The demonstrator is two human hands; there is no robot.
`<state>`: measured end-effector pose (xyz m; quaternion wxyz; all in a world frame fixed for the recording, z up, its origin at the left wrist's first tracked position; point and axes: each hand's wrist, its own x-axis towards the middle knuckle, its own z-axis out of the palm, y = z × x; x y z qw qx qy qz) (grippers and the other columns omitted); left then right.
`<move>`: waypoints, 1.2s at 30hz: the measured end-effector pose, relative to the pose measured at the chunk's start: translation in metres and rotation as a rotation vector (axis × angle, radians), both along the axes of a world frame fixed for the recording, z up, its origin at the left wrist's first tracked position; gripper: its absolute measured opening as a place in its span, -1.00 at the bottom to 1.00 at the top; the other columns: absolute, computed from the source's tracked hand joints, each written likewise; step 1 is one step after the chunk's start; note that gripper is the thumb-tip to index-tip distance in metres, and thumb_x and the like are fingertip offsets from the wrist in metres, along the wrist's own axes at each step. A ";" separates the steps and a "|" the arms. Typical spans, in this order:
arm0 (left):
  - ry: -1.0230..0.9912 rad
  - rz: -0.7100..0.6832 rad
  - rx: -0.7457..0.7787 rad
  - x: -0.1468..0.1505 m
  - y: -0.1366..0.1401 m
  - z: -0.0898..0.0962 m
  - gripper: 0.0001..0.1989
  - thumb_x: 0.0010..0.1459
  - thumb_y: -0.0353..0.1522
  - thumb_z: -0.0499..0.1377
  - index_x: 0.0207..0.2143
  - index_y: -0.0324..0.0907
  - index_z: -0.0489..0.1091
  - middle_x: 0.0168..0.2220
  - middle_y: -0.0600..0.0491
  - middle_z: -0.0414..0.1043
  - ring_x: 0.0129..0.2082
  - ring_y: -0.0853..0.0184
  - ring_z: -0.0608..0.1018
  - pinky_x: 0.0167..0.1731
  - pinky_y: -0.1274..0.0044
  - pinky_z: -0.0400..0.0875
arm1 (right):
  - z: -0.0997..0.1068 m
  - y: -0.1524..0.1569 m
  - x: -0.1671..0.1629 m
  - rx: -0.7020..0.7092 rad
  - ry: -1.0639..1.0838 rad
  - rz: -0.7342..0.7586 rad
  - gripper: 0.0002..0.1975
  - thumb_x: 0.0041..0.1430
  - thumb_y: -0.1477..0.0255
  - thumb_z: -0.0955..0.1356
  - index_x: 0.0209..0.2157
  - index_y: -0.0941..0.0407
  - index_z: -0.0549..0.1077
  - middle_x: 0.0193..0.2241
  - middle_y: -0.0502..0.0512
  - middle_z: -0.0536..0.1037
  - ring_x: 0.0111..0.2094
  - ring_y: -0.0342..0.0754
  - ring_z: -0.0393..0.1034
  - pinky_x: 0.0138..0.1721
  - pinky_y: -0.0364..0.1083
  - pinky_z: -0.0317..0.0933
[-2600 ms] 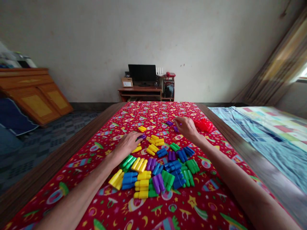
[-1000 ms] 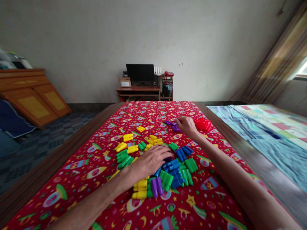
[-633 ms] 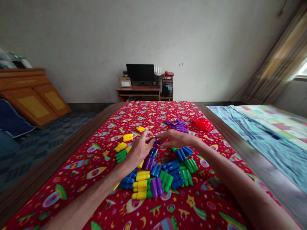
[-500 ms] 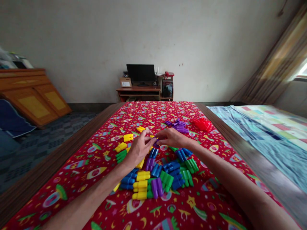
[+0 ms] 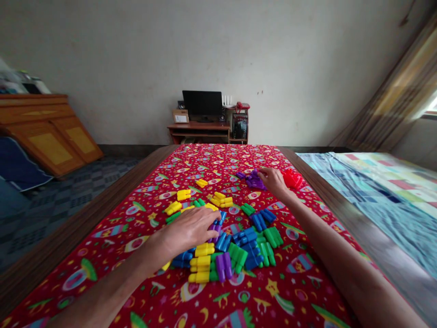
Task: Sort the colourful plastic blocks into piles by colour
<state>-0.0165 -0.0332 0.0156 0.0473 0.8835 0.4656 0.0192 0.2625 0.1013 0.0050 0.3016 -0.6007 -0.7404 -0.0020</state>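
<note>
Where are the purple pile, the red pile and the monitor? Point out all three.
Purple pile [image 5: 256, 181]: head view, on the middle of the heaped blocks.
Red pile [image 5: 292, 178]: head view, on the middle of its visible part.
Monitor [image 5: 202, 105]: head view, on the dark screen's centre.
</note>
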 end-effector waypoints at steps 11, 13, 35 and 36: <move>-0.336 0.130 -0.116 0.018 0.017 0.001 -0.60 -0.03 -0.44 0.23 -0.08 -0.06 0.38 -0.36 0.11 0.56 -0.30 0.22 0.60 -0.32 0.48 0.42 | 0.028 -0.026 -0.031 -0.019 -0.025 0.363 -0.74 0.22 0.47 0.25 -0.43 0.18 0.55 -0.55 0.05 0.51 -0.50 -0.16 0.32 -0.44 -0.18 0.03; -0.535 0.209 -0.083 0.017 0.024 -0.003 -0.56 -0.07 -0.42 0.25 -0.07 -0.08 0.35 -0.36 0.10 0.57 -0.32 0.22 0.61 -0.33 0.47 0.45 | 0.034 -0.039 -0.043 -0.115 0.009 0.590 -0.73 0.25 0.43 0.25 -0.42 0.19 0.55 -0.57 -0.01 0.49 -0.52 -0.20 0.28 -0.46 -0.21 0.02; 0.023 -0.183 -0.196 0.037 -0.045 0.020 -0.70 -0.02 -0.32 0.33 -0.20 -0.09 0.39 -0.12 0.04 0.47 -0.12 0.20 0.51 -0.17 0.51 0.33 | 0.004 0.000 0.004 -0.079 0.114 -0.067 -0.72 0.18 0.31 0.31 -0.35 0.15 0.62 -0.46 0.12 0.60 -0.42 -0.06 0.41 -0.45 -0.16 0.06; 0.016 -0.189 -0.217 0.037 -0.042 0.018 -0.77 0.03 -0.37 0.29 -0.21 -0.10 0.39 -0.15 0.06 0.48 -0.14 0.22 0.52 -0.19 0.53 0.33 | 0.003 0.000 0.003 -0.092 0.096 -0.072 -0.73 0.19 0.32 0.30 -0.35 0.15 0.61 -0.45 0.13 0.60 -0.42 -0.06 0.42 -0.45 -0.16 0.07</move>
